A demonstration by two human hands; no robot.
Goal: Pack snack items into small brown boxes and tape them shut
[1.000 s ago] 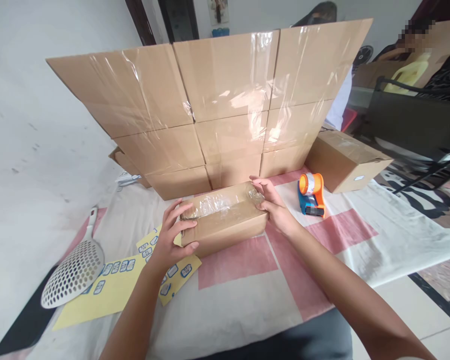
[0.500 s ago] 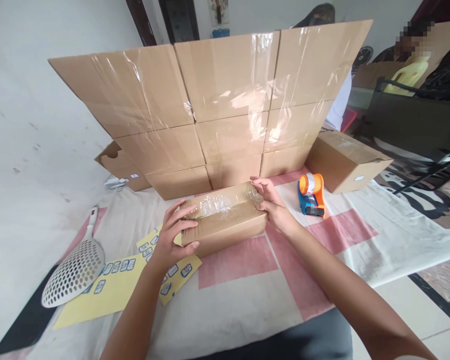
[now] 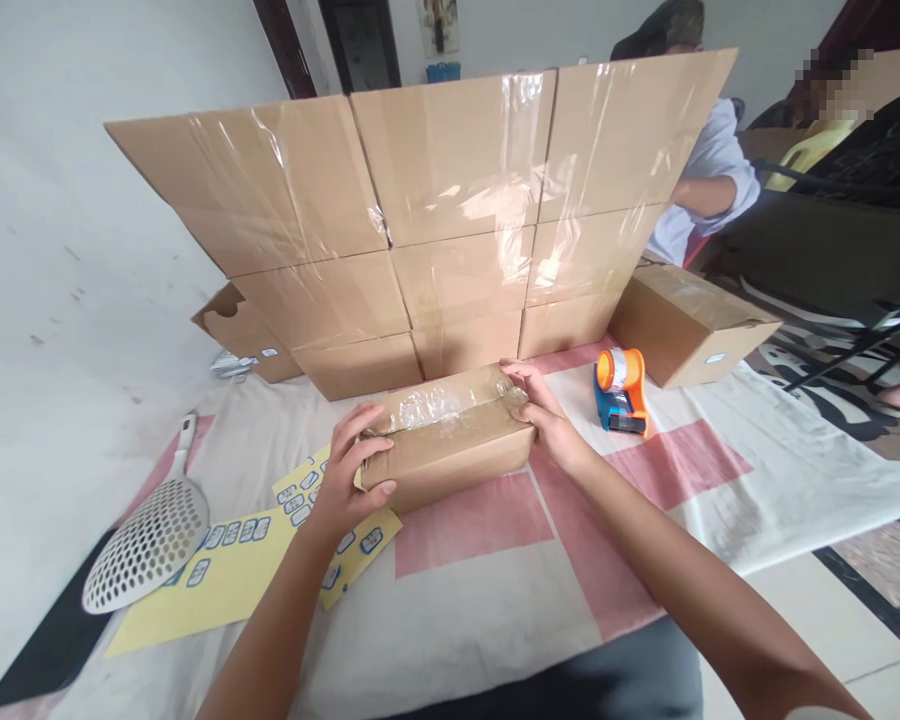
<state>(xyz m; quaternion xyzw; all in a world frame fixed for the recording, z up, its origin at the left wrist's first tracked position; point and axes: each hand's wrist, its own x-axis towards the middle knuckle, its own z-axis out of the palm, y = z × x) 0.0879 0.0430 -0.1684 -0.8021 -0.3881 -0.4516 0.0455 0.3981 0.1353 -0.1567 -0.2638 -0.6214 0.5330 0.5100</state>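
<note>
A small brown cardboard box [image 3: 450, 450] lies on the cloth-covered table, with clear wrinkled tape along the middle of its top. My left hand [image 3: 352, 460] grips its left end, fingers over the top and thumb against the front. At the opposite end, my right hand [image 3: 547, 415] holds the right corner, thumb on the top edge. An orange and blue tape dispenser [image 3: 621, 390] stands to the right of my right hand. Yellow sheets with small blue-edged labels [image 3: 232, 560] lie left of the box, partly under my left forearm.
A tall panel of taped cardboard [image 3: 457, 200] stands behind the box. Other cartons flank it, a closed one [image 3: 697, 320] on the right and an open one [image 3: 240, 335] on the left. A white skimmer [image 3: 150, 540] rests at the left. Behind the panel is a person in a white sleeve [image 3: 727, 160].
My left index finger has drawn back toward the box's left edge. The box has barely moved. Behind the panel, the person has shifted right, showing an arm and white sleeve.
</note>
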